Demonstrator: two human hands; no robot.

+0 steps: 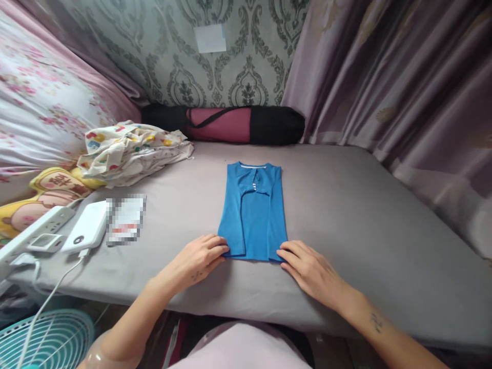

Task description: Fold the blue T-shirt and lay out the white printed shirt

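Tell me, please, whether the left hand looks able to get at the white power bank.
Probably yes: the left hand touches the near left corner of the blue shirt, and the pixelated item between that hand and the white power bank looks low enough to reach over.

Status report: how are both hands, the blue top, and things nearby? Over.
Left hand and right hand at near corners of blue long-sleeved top. Top flat on grey sheet, sleeves folded inward. White power bank apart, off left.
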